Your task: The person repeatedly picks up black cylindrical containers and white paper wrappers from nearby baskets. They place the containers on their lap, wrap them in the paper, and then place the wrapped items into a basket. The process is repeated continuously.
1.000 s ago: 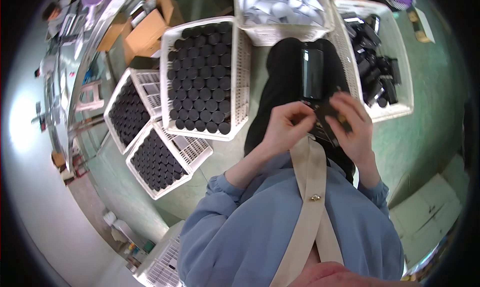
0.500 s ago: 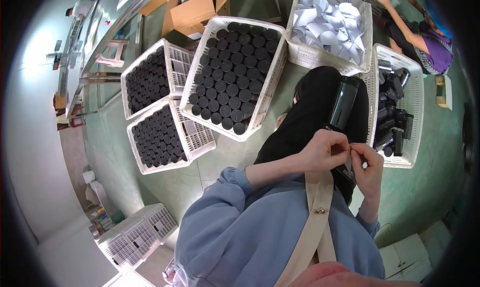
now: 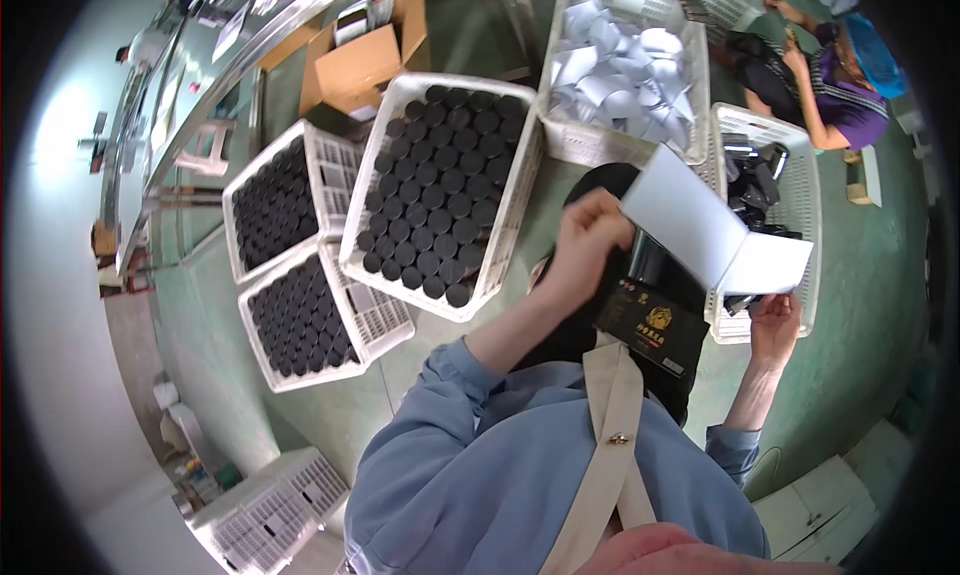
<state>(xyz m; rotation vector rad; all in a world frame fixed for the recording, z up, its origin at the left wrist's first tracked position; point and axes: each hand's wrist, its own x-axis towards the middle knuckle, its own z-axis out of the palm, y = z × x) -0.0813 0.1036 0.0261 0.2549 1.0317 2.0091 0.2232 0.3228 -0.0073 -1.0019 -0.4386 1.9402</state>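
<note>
A white paper sheet point(image 3: 688, 213), bent along a crease, stretches between my hands above my lap. My left hand point(image 3: 588, 245) is closed, its fingertips at the sheet's left edge. The lower right edge is pinched by my right hand point(image 3: 773, 330). Beneath the sheet, a black label point(image 3: 652, 327) with a gold emblem lies spread across my lap. Just beyond the label a strip of a glossy dark cylindrical container point(image 3: 650, 265) shows; the sheet and label cover most of it.
White crates hold rows of black-topped cylinders point(image 3: 440, 185). A crate point(image 3: 575, 140) of curled white paper stands ahead, and one point(image 3: 808, 215) of dark containers at right. An open cardboard box point(image 3: 355, 70) sits far left. A person in purple point(image 3: 845, 115) works at far right.
My hands have moved apart from their pinch together. A white sheet now spans between them, and the black label lies visible on my lap. The view has shifted slightly.
</note>
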